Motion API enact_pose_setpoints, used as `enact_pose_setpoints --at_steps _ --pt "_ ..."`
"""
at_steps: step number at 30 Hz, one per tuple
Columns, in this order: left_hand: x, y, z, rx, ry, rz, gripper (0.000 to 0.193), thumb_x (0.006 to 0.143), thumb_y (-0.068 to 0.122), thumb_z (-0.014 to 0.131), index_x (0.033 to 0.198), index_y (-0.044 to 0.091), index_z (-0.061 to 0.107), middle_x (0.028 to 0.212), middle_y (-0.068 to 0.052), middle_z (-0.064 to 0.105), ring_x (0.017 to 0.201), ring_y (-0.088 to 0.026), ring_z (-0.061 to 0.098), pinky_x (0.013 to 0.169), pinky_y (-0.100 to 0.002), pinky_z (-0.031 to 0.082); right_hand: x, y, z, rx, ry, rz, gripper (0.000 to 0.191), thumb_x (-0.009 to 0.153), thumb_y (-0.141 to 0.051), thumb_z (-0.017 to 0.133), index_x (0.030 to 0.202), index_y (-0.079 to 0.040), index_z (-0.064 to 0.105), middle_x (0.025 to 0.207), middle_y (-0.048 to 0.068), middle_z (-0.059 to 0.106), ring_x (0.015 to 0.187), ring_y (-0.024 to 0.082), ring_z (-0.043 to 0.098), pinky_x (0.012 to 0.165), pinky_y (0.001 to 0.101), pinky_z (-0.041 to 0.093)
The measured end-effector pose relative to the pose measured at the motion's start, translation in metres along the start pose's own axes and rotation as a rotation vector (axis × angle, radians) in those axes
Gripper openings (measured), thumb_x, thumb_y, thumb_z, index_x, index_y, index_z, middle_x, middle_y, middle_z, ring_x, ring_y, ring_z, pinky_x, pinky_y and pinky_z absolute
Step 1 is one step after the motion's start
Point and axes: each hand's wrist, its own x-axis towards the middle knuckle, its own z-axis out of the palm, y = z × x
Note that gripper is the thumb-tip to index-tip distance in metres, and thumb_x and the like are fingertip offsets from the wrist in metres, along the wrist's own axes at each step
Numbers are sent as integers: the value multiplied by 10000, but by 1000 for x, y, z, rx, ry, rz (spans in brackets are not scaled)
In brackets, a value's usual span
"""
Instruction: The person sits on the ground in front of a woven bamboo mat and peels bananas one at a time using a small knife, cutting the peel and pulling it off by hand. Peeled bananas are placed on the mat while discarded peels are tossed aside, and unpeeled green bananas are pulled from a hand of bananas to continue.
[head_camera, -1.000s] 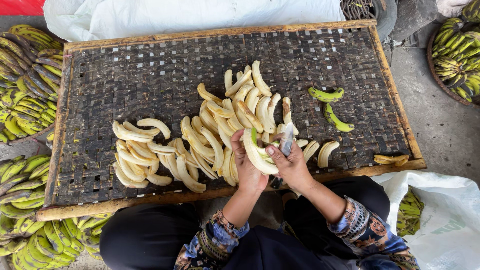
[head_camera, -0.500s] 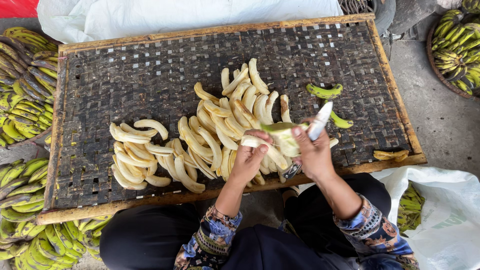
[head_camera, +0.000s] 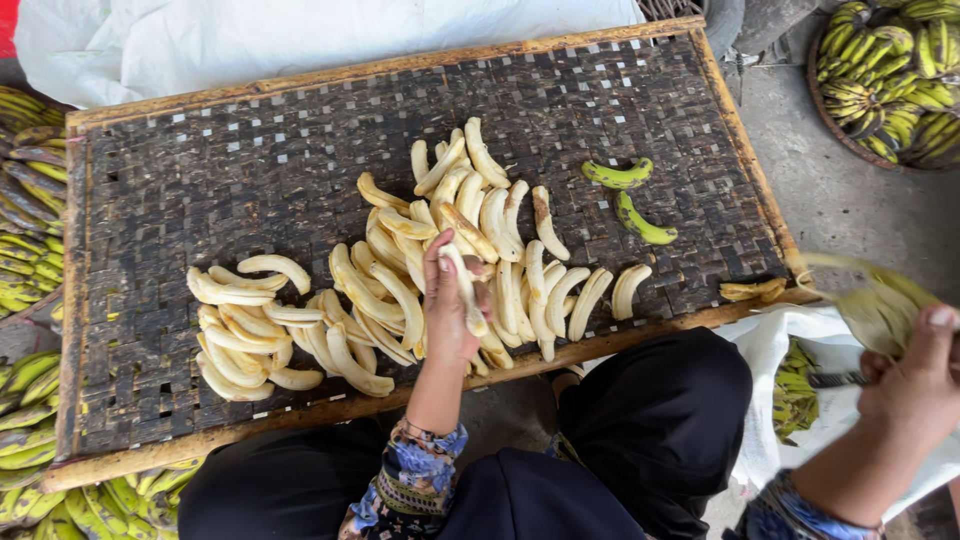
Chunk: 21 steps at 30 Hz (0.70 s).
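My left hand (head_camera: 450, 310) gripped a smooth, pale peeled banana (head_camera: 463, 290) over the curved heap on the dark woven tray (head_camera: 200, 170). My right hand (head_camera: 915, 385) pinched a limp green-yellow peel (head_camera: 875, 300) above the white sack (head_camera: 765, 340). Two green bananas (head_camera: 630, 195) lay apart on the weave.

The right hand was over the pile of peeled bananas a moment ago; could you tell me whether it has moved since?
Yes. The right hand has swung right, off the woven tray, and now holds a peel over the white bag.
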Motion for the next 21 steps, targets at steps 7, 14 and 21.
enact_pose_setpoints --at_steps 7,14,21 --pt "10 9 -12 -163 313 -140 349 996 375 594 1281 189 520 1045 -8 626 843 -128 660 660 -276 569 27 110 -73 -1175 -78 163 667 1037 -524 546 1411 0 375 1254 320 509 1101 416 473 893 510 378" --pt "2 -2 -10 -113 247 46 388 1050 422 594 1344 181 519 968 -14 593 714 -99 548 534 -204 456 9 71 -25 -1022 -74 157 815 1059 -653 454 1628 -139 180 1393 362 318 1113 447 372 859 555 347" --pt "-6 -2 17 100 403 305 378 1084 426 511 1346 156 473 961 -10 545 706 -95 492 553 -231 418 -64 -69 106 88 -807 -13 719 1061 -724 431 1477 -138 405 951 118 608 550 123 428 485 268 307"
